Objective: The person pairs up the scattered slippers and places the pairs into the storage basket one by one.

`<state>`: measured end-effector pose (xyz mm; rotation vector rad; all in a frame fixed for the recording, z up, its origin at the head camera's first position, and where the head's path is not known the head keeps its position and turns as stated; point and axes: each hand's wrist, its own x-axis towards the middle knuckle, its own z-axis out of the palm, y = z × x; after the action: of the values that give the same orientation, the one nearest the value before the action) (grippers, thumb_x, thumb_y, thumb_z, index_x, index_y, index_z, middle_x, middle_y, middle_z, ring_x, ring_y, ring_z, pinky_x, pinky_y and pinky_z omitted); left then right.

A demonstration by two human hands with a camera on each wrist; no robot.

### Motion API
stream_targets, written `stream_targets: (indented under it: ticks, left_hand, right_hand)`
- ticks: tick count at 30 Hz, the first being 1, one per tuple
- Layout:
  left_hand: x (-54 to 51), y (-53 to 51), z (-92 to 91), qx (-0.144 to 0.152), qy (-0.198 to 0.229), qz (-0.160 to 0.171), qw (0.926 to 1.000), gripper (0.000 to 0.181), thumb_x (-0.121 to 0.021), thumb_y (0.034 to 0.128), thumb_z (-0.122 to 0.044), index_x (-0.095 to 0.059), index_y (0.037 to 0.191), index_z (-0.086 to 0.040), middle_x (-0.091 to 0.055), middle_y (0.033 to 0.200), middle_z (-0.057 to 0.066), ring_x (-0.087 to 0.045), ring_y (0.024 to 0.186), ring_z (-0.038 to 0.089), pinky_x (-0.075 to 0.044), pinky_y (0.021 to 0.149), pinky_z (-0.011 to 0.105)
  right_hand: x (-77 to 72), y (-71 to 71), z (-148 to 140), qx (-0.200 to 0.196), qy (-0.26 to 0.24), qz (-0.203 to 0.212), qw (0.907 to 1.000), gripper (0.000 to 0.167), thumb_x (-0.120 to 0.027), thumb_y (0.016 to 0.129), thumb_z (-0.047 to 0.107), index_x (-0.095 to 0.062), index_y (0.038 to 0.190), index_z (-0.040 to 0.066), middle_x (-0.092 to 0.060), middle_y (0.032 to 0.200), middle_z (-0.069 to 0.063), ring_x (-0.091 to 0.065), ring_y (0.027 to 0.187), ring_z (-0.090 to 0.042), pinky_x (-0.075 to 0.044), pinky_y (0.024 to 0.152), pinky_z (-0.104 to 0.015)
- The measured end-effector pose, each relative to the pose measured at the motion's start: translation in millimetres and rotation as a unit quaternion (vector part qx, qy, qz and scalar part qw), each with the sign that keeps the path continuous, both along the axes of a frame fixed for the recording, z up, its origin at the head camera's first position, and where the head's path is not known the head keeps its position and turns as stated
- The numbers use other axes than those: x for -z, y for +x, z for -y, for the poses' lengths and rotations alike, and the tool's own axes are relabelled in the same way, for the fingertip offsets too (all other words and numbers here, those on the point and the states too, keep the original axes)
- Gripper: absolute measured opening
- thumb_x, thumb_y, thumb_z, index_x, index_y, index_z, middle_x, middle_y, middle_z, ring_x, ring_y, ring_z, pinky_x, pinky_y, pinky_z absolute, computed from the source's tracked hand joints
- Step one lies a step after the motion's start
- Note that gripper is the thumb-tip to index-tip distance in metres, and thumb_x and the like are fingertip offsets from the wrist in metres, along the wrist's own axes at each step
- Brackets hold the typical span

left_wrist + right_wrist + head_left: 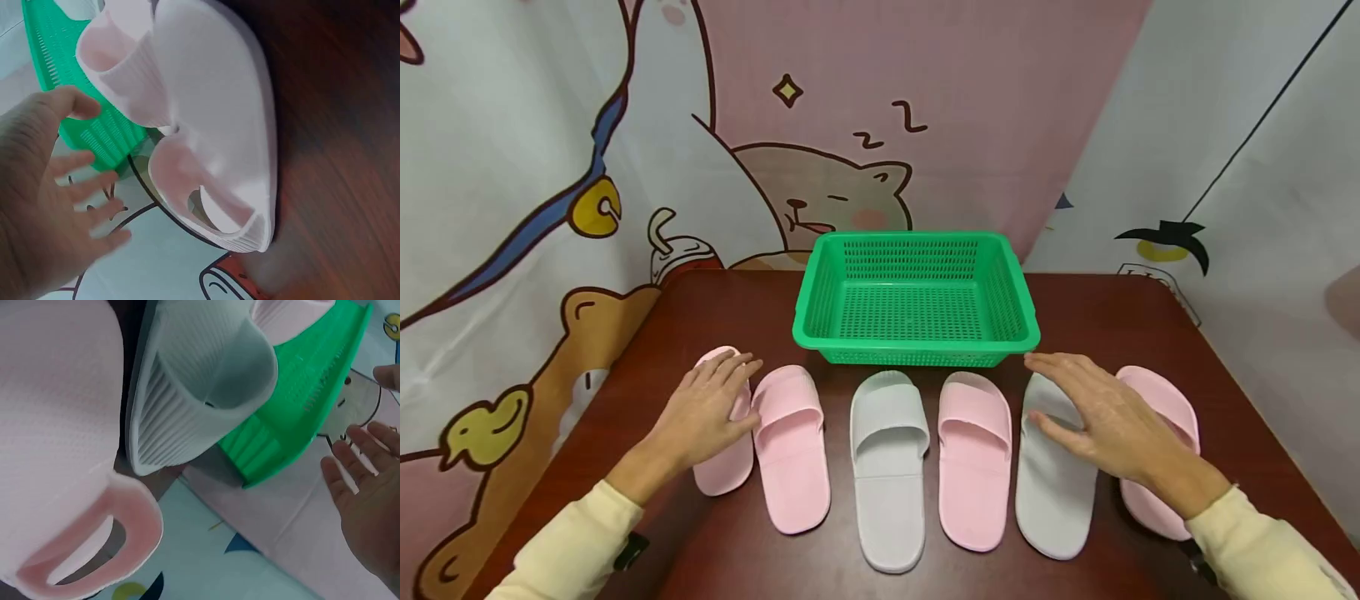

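Observation:
Several slippers lie side by side on the table, pink and grey. My left hand [703,412], fingers spread, hovers over the leftmost pink slipper [724,468], beside a second pink one [796,492]. A grey slipper [890,517] and a pink slipper [973,504] lie in the middle. My right hand [1105,417] is held over the right grey slipper [1054,508], partly hiding it and the rightmost pink one [1150,504]. Both hands hold nothing; in the wrist views the left hand [56,194] and right hand [372,487] show relaxed fingers.
Behind the slippers, a green basket [916,343] with nothing in it stands at the back of the dark brown table [737,308]. A cloth with cartoon animals [962,125] hangs behind the table and along its sides.

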<state>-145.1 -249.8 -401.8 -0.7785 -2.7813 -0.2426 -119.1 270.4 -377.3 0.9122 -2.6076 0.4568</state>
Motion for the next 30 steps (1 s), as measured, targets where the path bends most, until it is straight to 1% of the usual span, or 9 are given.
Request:
stream_targets:
  ticks: [2,5,8,12,14,17,21,26,30]
  left_hand:
    - [1.5,-3.9,-1.5,0.053,0.001,0.008,0.9986,0.071,-0.077,0.0780,-0.015,-0.052,0.143,0.001,-0.050,0.146,0.023,-0.041,0.137,0.044,-0.032,0.110,0.059]
    - [3.5,-11.0,-4.7,0.135,-0.009,0.027,0.9905,0.082,-0.081,0.0705,-0.001,-0.049,0.146,0.001,-0.045,0.150,0.023,-0.039,0.138,0.045,-0.031,0.112,0.057]
    - [3.5,-16.5,-8.3,0.193,-0.039,0.042,0.9794,0.093,-0.079,0.0627,0.010,-0.047,0.150,-0.001,-0.043,0.154,0.021,-0.037,0.141,0.044,-0.031,0.112,0.057]
    - [0.7,-20.7,-13.2,0.241,-0.085,0.046,0.9657,0.103,-0.074,0.0546,0.019,-0.046,0.151,-0.003,-0.042,0.155,0.019,-0.035,0.143,0.043,-0.032,0.112,0.057]
    - [-1.2,-21.9,-15.8,0.254,-0.106,0.046,0.9602,0.107,-0.076,0.0512,0.019,-0.045,0.151,-0.003,-0.041,0.155,0.019,-0.035,0.143,0.044,-0.032,0.112,0.056]
    - [-3.4,-23.8,-19.6,0.269,-0.135,0.042,0.9527,0.109,-0.081,0.0498,0.015,-0.045,0.151,-0.001,-0.041,0.156,0.020,-0.036,0.142,0.043,-0.031,0.113,0.054]
    - [-4.6,-27.6,-23.5,0.273,-0.158,0.045,0.9479,0.110,-0.088,0.0495,0.008,-0.045,0.150,-0.001,-0.042,0.155,0.019,-0.039,0.141,0.042,-0.034,0.112,0.052]
    - [-3.2,-32.0,-26.7,0.269,-0.160,0.063,0.9475,0.106,-0.089,0.0502,0.006,-0.048,0.148,-0.004,-0.046,0.152,0.017,-0.041,0.139,0.042,-0.040,0.108,0.052]
    - [-1.0,-28.3,-25.6,0.264,-0.157,0.072,0.9490,0.103,-0.087,0.0500,0.009,-0.050,0.145,-0.006,-0.048,0.150,0.016,-0.043,0.137,0.042,-0.044,0.104,0.054]
  right_hand:
    - [1.8,-3.5,3,-0.031,0.014,-0.012,0.9993,0.067,-0.079,0.081,0.025,-0.057,0.143,0.011,-0.057,0.141,-0.001,-0.052,0.128,-0.022,-0.042,0.100,-0.043]
    - [5.5,-10.5,10,-0.082,0.038,-0.015,0.9957,0.065,-0.078,0.079,0.022,-0.059,0.141,0.009,-0.057,0.141,-0.001,-0.052,0.128,-0.024,-0.035,0.106,-0.037]
    - [9.3,-18.6,18,-0.132,0.061,-0.006,0.9893,0.066,-0.079,0.077,0.016,-0.060,0.139,0.006,-0.056,0.144,-0.006,-0.049,0.132,-0.030,-0.035,0.108,-0.042]
    - [11.6,-29.6,30,-0.185,0.085,0.015,0.9789,0.073,-0.080,0.071,0.005,-0.059,0.141,0.005,-0.052,0.149,-0.011,-0.046,0.137,-0.035,-0.041,0.105,-0.053]
    - [12.0,-34.1,35,-0.202,0.099,0.027,0.9739,0.077,-0.079,0.068,-0.001,-0.059,0.142,0.006,-0.050,0.150,-0.013,-0.044,0.138,-0.037,-0.041,0.105,-0.056]
    - [12.9,-38.3,42,-0.215,0.127,0.047,0.9672,0.085,-0.080,0.064,-0.007,-0.057,0.145,0.008,-0.048,0.152,-0.014,-0.043,0.138,-0.039,-0.040,0.105,-0.058]
    - [15.8,-39.9,48,-0.206,0.167,0.062,0.9622,0.094,-0.081,0.063,-0.011,-0.053,0.149,0.012,-0.048,0.152,-0.014,-0.043,0.139,-0.039,-0.042,0.103,-0.059]
    - [21.2,-41.0,55,-0.193,0.209,0.035,0.9580,0.102,-0.085,0.058,-0.010,-0.051,0.151,0.018,-0.052,0.147,-0.014,-0.050,0.132,-0.036,-0.049,0.094,-0.053]
    - [27.2,-41.9,59,-0.198,0.218,0.014,0.9556,0.101,-0.093,0.052,-0.001,-0.057,0.144,0.021,-0.054,0.140,-0.014,-0.053,0.123,-0.033,-0.052,0.090,-0.048]
